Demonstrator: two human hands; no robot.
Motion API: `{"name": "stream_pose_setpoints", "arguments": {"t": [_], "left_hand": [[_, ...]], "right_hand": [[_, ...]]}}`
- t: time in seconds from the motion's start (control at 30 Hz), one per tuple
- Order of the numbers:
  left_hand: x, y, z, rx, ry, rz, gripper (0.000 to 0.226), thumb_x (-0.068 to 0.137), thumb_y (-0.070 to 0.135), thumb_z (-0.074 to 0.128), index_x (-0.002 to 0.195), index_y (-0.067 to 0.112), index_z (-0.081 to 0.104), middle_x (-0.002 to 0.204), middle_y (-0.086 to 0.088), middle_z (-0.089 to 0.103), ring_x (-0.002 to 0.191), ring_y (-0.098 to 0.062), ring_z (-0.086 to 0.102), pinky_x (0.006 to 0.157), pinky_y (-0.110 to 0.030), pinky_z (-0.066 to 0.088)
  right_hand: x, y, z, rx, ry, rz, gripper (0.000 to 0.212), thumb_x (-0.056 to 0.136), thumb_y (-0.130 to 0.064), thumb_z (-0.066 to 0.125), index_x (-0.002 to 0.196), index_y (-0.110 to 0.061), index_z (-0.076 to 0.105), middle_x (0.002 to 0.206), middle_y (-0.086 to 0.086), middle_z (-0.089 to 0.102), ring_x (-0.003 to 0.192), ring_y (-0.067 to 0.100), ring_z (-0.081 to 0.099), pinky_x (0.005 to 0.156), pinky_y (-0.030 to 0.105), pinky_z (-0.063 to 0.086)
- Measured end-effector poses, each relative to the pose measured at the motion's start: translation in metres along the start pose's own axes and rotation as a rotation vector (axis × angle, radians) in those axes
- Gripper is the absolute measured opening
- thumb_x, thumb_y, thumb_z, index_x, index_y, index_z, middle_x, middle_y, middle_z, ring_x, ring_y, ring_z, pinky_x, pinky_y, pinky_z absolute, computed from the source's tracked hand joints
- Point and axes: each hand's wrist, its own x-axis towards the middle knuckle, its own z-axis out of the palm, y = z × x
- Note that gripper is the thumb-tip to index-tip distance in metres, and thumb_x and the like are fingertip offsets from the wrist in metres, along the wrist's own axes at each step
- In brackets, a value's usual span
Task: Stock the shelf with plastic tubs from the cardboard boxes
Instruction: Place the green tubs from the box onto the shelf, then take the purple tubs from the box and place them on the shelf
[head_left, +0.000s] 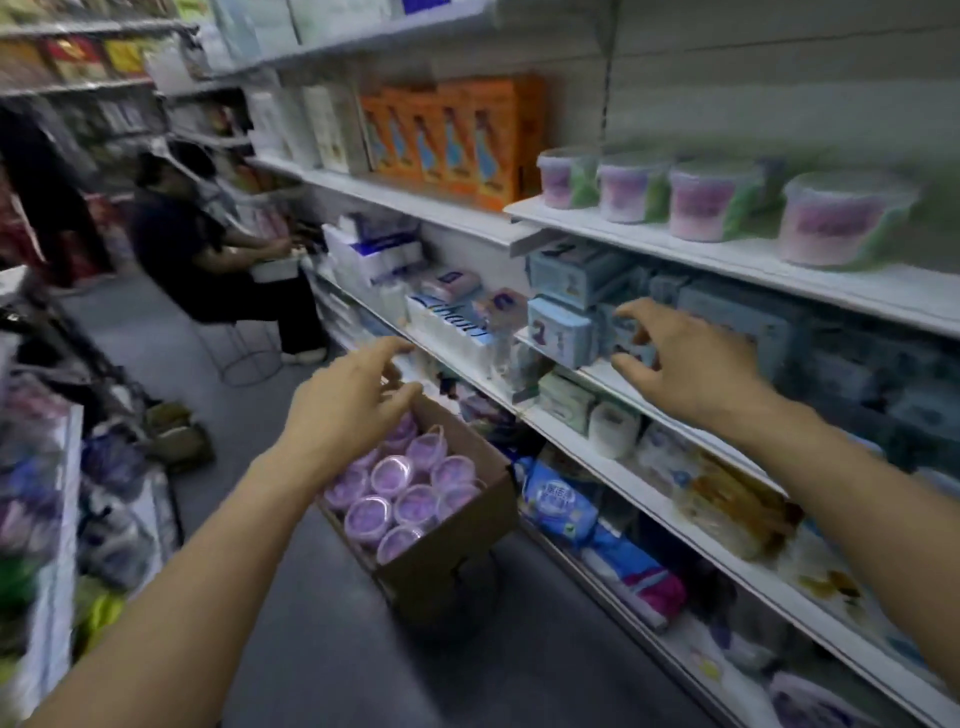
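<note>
An open cardboard box (457, 551) stands on the floor against the shelving, filled with several plastic tubs (395, 475) with clear lids and purple contents. Several more tubs (714, 200) with pink and green labels stand in a row on the upper white shelf (675, 249) at the right. My left hand (348, 410) hovers above the box's far end, fingers spread and holding nothing. My right hand (680, 358) reaches toward the middle shelf, fingers apart, in front of small blue boxes (561, 332); it holds nothing.
Orange cartons (452, 140) stand on the shelf left of the tubs. Lower shelves hold packets and rolls (613, 428). A seated person (208, 249) on a stool is further down the aisle. A rack of goods (47, 493) lines the left side.
</note>
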Motion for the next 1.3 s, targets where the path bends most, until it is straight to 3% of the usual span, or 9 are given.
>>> {"name": "stream_pose_setpoints", "arguments": {"t": [0.43, 0.63, 0.77, 0.83, 0.9, 1.0, 1.07, 1.2, 1.3], "left_hand": [[0.06, -0.223, 0.107, -0.164, -0.199, -0.471, 0.031, 0.083, 0.051, 0.059, 0.112, 0.041, 0.056, 0.096, 0.016, 0.067, 0.087, -0.016, 0.065, 0.081, -0.038, 0.054], [0.122, -0.308, 0.184, -0.49, -0.183, -0.818, 0.024, 0.086, 0.036, 0.061, 0.109, 0.027, 0.064, 0.091, 0.002, 0.069, 0.078, -0.019, 0.068, 0.076, -0.041, 0.057], [0.156, -0.339, 0.244, -0.957, -0.11, -1.202, 0.021, 0.096, 0.015, 0.053, 0.114, 0.006, 0.058, 0.087, -0.011, 0.067, 0.067, -0.021, 0.062, 0.054, -0.028, 0.052], [0.168, -0.354, 0.275, -1.128, -0.076, -1.394, 0.018, 0.098, 0.016, 0.049, 0.112, 0.006, 0.055, 0.086, -0.009, 0.065, 0.069, -0.021, 0.061, 0.058, -0.028, 0.053], [0.179, -0.373, 0.307, -1.252, -0.035, -1.571, 0.021, 0.098, 0.02, 0.05, 0.114, 0.006, 0.052, 0.089, -0.01, 0.063, 0.076, -0.022, 0.061, 0.063, -0.029, 0.054], [0.192, -0.403, 0.355, -1.314, 0.023, -1.798, 0.028, 0.097, 0.03, 0.052, 0.114, 0.008, 0.051, 0.084, -0.011, 0.058, 0.072, -0.022, 0.057, 0.049, -0.025, 0.054], [0.198, -0.418, 0.381, -1.295, 0.081, -1.882, 0.029, 0.098, 0.034, 0.05, 0.113, 0.009, 0.051, 0.078, -0.012, 0.055, 0.067, -0.021, 0.053, 0.036, -0.022, 0.049], [0.203, -0.437, 0.423, -1.335, 0.211, -2.001, 0.027, 0.099, 0.037, 0.045, 0.11, 0.013, 0.051, 0.074, -0.012, 0.055, 0.063, -0.022, 0.053, 0.059, -0.036, 0.052], [0.2, -0.443, 0.442, -1.296, 0.278, -2.043, 0.031, 0.101, 0.029, 0.043, 0.122, 0.008, 0.052, 0.072, -0.011, 0.056, 0.059, -0.021, 0.053, 0.044, -0.029, 0.051]], "right_hand": [[0.185, -0.112, 0.196, 0.077, -0.297, -0.219, 0.039, 0.09, -0.041, 0.051, 0.128, -0.03, 0.046, 0.117, -0.002, 0.062, 0.098, 0.025, 0.061, 0.077, 0.038, 0.05], [0.301, -0.145, 0.33, 0.218, -0.553, -0.143, 0.035, 0.085, -0.042, 0.054, 0.119, -0.031, 0.051, 0.105, -0.004, 0.066, 0.099, 0.024, 0.061, 0.082, 0.039, 0.05], [0.347, -0.159, 0.426, 0.418, -0.725, 0.041, 0.02, 0.086, -0.027, 0.062, 0.104, -0.019, 0.063, 0.091, -0.001, 0.064, 0.088, 0.019, 0.061, 0.078, 0.031, 0.049], [0.359, -0.162, 0.472, 0.533, -0.8, 0.192, 0.012, 0.086, -0.02, 0.063, 0.097, -0.014, 0.066, 0.088, 0.005, 0.068, 0.079, 0.022, 0.065, 0.072, 0.035, 0.054], [0.367, -0.165, 0.517, 0.624, -0.888, 0.373, 0.008, 0.089, -0.018, 0.06, 0.089, -0.012, 0.065, 0.079, 0.007, 0.066, 0.063, 0.022, 0.063, 0.056, 0.033, 0.054], [0.377, -0.169, 0.581, 0.754, -0.986, 0.687, 0.018, 0.09, -0.022, 0.058, 0.084, -0.006, 0.062, 0.075, 0.015, 0.06, 0.055, 0.023, 0.056, 0.059, 0.037, 0.054], [0.38, -0.174, 0.613, 0.872, -0.998, 0.905, 0.026, 0.092, -0.025, 0.057, 0.095, 0.001, 0.057, 0.077, 0.018, 0.055, 0.057, 0.025, 0.056, 0.062, 0.042, 0.056], [0.384, -0.182, 0.653, 1.091, -0.915, 1.178, 0.047, 0.093, -0.029, 0.058, 0.128, 0.001, 0.045, 0.1, 0.017, 0.054, 0.09, 0.032, 0.062, 0.059, 0.042, 0.059], [0.384, -0.185, 0.672, 1.151, -0.833, 1.251, 0.053, 0.091, -0.028, 0.061, 0.133, 0.001, 0.045, 0.109, 0.018, 0.059, 0.099, 0.034, 0.062, 0.051, 0.037, 0.059]]}}
